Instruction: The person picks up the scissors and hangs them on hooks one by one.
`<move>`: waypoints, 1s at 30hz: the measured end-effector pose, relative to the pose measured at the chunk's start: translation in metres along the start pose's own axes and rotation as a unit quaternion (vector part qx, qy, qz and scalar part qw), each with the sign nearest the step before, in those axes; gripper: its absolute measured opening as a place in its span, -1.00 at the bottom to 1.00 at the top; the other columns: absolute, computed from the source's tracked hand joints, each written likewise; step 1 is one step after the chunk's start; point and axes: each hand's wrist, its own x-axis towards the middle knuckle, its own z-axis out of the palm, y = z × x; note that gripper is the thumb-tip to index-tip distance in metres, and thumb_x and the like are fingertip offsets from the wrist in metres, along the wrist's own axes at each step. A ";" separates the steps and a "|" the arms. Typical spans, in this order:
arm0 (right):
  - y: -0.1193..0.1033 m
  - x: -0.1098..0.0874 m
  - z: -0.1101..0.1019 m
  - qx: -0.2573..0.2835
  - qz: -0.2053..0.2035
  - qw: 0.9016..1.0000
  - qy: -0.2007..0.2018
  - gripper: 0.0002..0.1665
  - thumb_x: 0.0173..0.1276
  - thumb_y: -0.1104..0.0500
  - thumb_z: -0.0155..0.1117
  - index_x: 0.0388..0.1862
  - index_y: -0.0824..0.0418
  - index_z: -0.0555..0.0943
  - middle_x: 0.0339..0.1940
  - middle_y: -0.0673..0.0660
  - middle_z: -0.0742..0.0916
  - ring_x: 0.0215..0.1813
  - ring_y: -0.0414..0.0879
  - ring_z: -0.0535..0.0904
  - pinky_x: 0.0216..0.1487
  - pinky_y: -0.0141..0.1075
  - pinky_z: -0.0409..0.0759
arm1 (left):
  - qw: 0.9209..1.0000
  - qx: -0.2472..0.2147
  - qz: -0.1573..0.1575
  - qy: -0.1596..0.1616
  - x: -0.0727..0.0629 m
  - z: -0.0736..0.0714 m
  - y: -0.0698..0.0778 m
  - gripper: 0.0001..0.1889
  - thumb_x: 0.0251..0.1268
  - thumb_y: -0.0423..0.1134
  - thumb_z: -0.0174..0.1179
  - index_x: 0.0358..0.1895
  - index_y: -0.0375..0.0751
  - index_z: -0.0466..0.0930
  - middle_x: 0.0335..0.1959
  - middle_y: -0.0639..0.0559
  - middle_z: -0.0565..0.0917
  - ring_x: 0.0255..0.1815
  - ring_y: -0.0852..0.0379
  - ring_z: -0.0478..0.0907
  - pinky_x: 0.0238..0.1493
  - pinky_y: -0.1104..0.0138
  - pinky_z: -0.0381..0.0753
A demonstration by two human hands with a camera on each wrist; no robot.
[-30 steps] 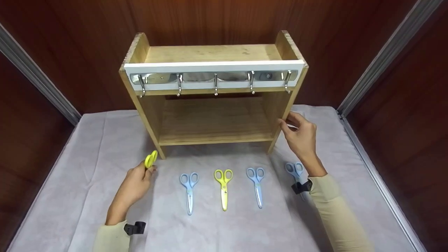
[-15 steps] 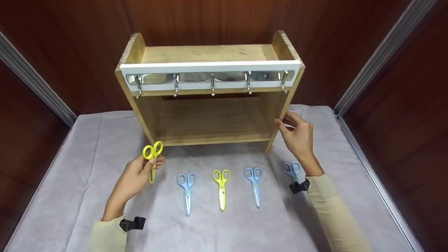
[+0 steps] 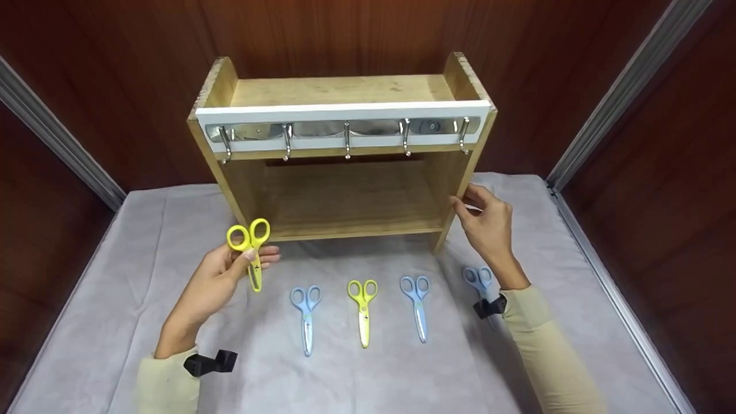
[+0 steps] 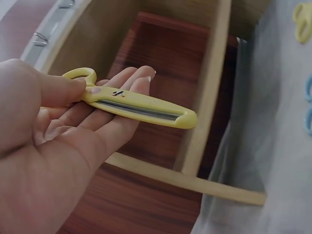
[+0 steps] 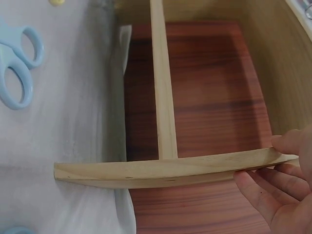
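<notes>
Behind scissors (image 3: 256, 271), left fingers (image 3: 269, 250) (outstretched)

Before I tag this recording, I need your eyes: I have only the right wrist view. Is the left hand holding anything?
Observer: Yes. The left hand holds yellow plastic scissors, pinched between thumb and fingers.

Reviewer: I can't count the scissors lying down. How many?

Observer: Four, in a row on the grey cloth: three light-blue pairs and one yellow pair.

Reviewer: Anything on the hooks?

Observer: No, all five curved silver metal hooks on the wooden shelf unit's white front board are bare.
</notes>
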 end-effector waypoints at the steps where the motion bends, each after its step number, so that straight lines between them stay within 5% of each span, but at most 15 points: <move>1: 0.000 0.000 0.000 0.000 -0.001 1.000 0.000 -0.70 0.36 0.30 0.49 0.03 0.38 0.77 -0.09 0.31 0.87 -0.05 0.15 0.84 -0.14 -0.69 0.65 | 1.000 -0.005 0.005 -0.003 0.000 -0.001 0.003 -0.58 0.73 -0.27 -0.07 0.43 -0.46 0.38 0.26 -0.42 0.68 0.13 0.31 0.76 0.23 0.48 0.67; 15: 0.000 0.001 0.000 0.001 0.004 1.000 -0.004 -0.70 0.36 0.29 0.49 0.04 0.38 0.76 -0.08 0.31 0.86 -0.04 0.16 0.85 -0.15 -0.70 0.64 | 0.998 -0.039 0.046 0.002 0.008 -0.004 0.029 -0.62 0.73 -0.30 -0.08 0.35 -0.54 0.41 0.22 -0.47 0.68 0.11 0.21 0.79 0.17 0.36 0.75; 30: 0.000 0.000 0.000 0.007 0.008 1.000 -0.008 -0.67 0.37 0.30 0.48 0.08 0.39 0.75 -0.06 0.33 0.86 -0.02 0.17 0.84 -0.13 -0.70 0.64 | 0.995 -0.077 0.068 0.000 0.021 -0.006 0.049 -0.64 0.71 -0.33 -0.06 0.31 -0.55 0.44 0.06 -0.02 0.83 0.11 0.05 0.81 0.20 0.29 0.75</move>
